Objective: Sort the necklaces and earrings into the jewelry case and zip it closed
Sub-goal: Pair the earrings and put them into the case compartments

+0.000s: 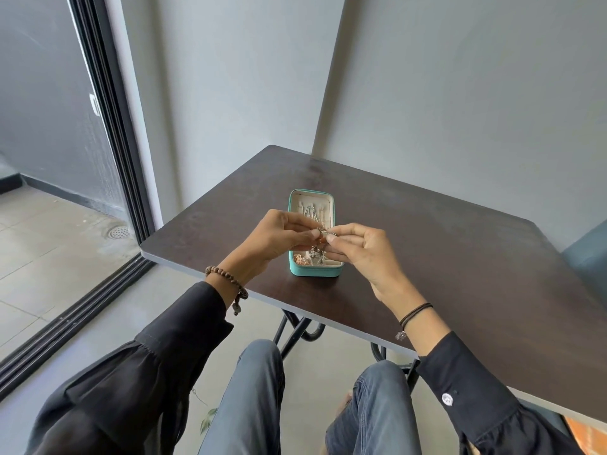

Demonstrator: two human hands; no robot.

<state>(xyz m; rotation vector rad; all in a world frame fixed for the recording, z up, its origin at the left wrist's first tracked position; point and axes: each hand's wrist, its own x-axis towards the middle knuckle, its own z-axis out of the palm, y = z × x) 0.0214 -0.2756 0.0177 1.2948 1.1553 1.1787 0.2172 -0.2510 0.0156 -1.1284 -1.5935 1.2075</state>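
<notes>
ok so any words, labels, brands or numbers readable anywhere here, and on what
No text can be read anywhere.
jewelry case: plain teal, no label or brand showing.
white fitting on the door frame: too small to tell any mark.
white button on the right sleeve: patterned, no legible letters.
chain pinched between left hand and right hand: no tag seen.

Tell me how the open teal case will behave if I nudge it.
The jewelry case looks small and light, so it would likely slide on the smooth table. Its walls look stiff. Chains hang in the open lid, so a jolt could swing or tangle them.
</notes>
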